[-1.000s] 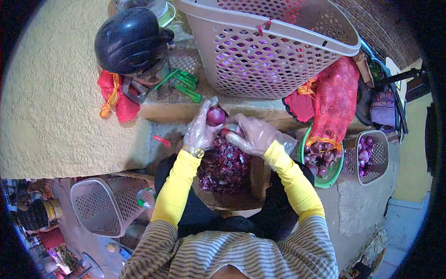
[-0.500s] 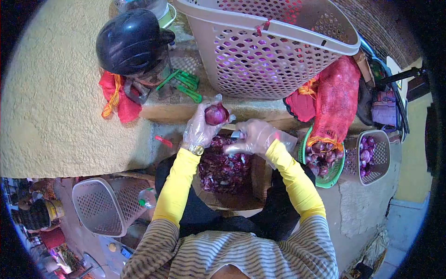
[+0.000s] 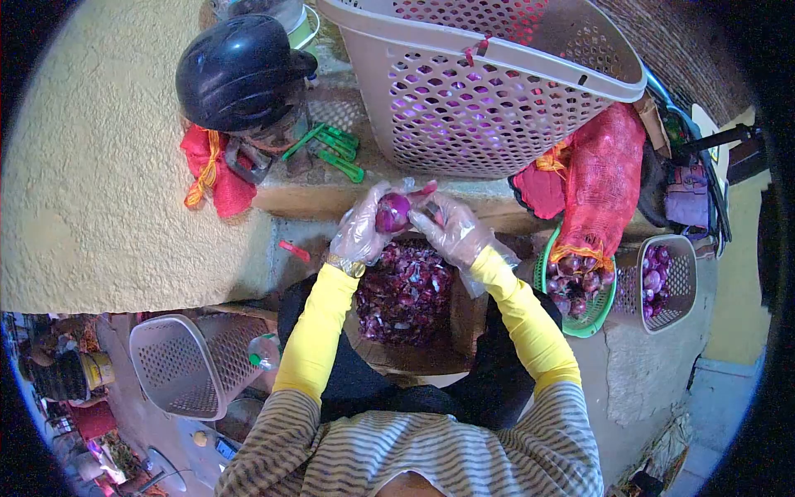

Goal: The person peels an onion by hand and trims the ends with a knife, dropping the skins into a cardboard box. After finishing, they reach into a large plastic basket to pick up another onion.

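Head view — purple onion, round, shiny, clasped in left hand; right hand — can't tell its grip.

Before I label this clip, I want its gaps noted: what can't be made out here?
All in the head view:
- Onion: the side against the palm, hidden by the left hand.
- Any tool in the right hand: mostly covered by that hand.
- Big basket: its far end, cut off by the top edge.
- Box: its bottom, hidden by peels.
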`<state>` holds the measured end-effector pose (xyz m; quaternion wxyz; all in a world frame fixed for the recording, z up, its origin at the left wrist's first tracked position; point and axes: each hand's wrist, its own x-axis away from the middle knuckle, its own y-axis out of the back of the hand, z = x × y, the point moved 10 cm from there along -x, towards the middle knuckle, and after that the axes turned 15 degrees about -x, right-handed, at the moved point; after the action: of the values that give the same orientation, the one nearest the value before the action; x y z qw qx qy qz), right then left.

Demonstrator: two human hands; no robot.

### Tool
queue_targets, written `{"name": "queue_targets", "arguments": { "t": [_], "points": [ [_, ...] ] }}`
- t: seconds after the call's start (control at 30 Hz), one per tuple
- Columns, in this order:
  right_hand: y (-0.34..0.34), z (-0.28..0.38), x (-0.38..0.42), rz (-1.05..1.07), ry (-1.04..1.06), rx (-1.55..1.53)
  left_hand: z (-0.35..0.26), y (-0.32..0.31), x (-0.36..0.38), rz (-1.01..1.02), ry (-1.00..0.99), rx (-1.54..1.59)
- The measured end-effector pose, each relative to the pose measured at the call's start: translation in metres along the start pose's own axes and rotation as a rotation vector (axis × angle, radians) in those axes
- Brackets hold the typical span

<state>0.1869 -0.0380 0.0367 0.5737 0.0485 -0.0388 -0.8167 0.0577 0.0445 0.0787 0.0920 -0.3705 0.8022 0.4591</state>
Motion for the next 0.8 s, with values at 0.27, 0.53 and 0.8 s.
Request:
{"name": "queue_targets", "arguments": {
  "t": [0.27, 0.53, 0.8],
  "points": [
    [-0.012, 0.004, 0.01, 0.295, -0.119, 0.184, 0.035, -0.056, 0.033, 0.65, 0.663, 1.102],
    [0.032, -0.042, -0.001, -0.042, -0.274, -0.085, 0.078, -0.066, 0.055, 0.721, 0.3, 0.423],
    [0.022, -0.064, -0.008, 0.066, -0.367, 0.179, 0.049, -0.029, 0.02, 0.279, 0.748, 1.058]
  ]
}}
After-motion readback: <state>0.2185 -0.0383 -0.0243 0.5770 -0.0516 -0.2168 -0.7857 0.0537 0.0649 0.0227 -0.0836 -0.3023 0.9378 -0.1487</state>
